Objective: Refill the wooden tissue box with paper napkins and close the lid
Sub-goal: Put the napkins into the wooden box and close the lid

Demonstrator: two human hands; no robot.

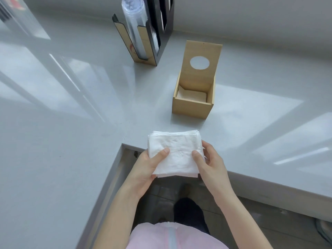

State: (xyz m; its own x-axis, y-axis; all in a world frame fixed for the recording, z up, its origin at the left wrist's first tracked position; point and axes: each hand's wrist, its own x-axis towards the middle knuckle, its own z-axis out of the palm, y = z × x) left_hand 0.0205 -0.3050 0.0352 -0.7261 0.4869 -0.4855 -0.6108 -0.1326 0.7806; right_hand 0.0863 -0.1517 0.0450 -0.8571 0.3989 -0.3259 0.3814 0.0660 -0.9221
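A stack of white paper napkins [177,153] is held flat over the counter's inner corner. My left hand [146,167] grips its left side with the thumb on top. My right hand [210,164] grips its right side the same way. Beyond them the wooden tissue box [192,106] stands on the counter. Its lid [203,51], with an oval hole, is swung up and back. A few napkins [191,96] lie low inside the box.
The grey L-shaped counter [71,114] wraps around me on the left and front. A black and wood cup dispenser [142,33] holding clear plastic cups stands at the back, left of the box. Dark floor and my shoe show below.
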